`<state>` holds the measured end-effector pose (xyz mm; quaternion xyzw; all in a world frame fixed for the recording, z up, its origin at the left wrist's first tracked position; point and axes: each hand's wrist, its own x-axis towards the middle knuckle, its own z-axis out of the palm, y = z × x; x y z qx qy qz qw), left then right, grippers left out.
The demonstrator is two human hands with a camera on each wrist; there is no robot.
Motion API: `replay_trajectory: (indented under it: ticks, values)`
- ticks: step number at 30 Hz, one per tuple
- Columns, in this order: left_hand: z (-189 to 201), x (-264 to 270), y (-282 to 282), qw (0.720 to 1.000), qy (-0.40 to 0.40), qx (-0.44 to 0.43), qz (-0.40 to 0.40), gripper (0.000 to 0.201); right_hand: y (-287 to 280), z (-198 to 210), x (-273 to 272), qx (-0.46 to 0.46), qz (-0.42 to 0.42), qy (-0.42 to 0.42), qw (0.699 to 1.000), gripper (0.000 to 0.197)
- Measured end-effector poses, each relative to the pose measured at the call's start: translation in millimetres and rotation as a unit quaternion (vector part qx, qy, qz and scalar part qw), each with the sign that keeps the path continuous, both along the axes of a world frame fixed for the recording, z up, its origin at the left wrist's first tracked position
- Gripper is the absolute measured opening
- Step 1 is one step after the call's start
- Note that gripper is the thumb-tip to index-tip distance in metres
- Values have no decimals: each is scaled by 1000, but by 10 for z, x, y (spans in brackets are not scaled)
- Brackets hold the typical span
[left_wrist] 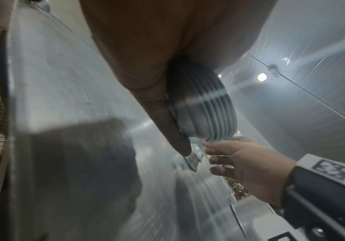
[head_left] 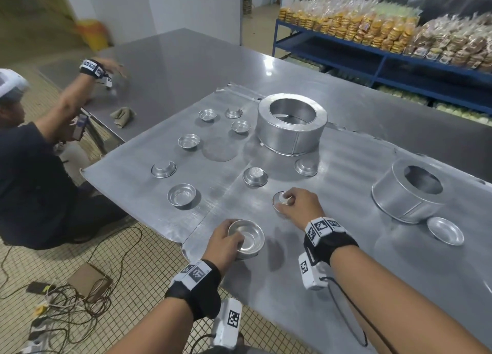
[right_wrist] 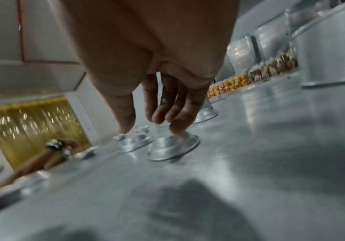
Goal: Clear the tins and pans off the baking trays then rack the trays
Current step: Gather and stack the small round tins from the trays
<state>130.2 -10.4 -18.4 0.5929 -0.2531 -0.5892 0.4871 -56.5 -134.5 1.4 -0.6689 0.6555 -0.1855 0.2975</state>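
Note:
Two flat baking trays [head_left: 133, 167] lie side by side on the steel table. Several small round tins [head_left: 181, 194] are scattered over them, some upturned. Two large round pans [head_left: 291, 130] [head_left: 407, 196] stand on the trays, one at the back and one at the right. My left hand [head_left: 234, 240] grips a nested stack of small tins [left_wrist: 206, 106] at the near tray edge, thumb on the rim. My right hand [head_left: 287, 200] is curled over an upturned small tin [right_wrist: 173, 146], fingertips [right_wrist: 177, 125] on its raised base.
A second person crouches at the left, one hand reaching over the far table [head_left: 173, 60] near a crumpled cloth [head_left: 122, 116]. Blue shelves [head_left: 386, 58] with bagged baked goods stand behind. Cables and a box [head_left: 87, 281] lie on the tiled floor on the left.

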Motion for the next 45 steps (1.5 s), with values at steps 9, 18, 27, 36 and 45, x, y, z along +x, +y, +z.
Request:
replay_trajectory:
  ticks: [9,18,27,36,45]
  values:
    - [-103,66,-30,999,-30,12,-10,41,-220,-144,-90,45,74,212,973,65]
    - [-192,114,-85,997,-66,16,-44,43,-112,-153,-74,-13,5,113,994,65]
    - [-218,-5,-204,997,-56,4,-59,38,175,131,-104,-20,-43,24,999,77]
    - [-247,-293,-334,995,-5,-4,-99,28,653,495,-277,-21,-65,-80,994,71]
    - [-191,-652,-363,978,39,-16,-205,63,1143,493,-449,-19,-48,-134,990,63]
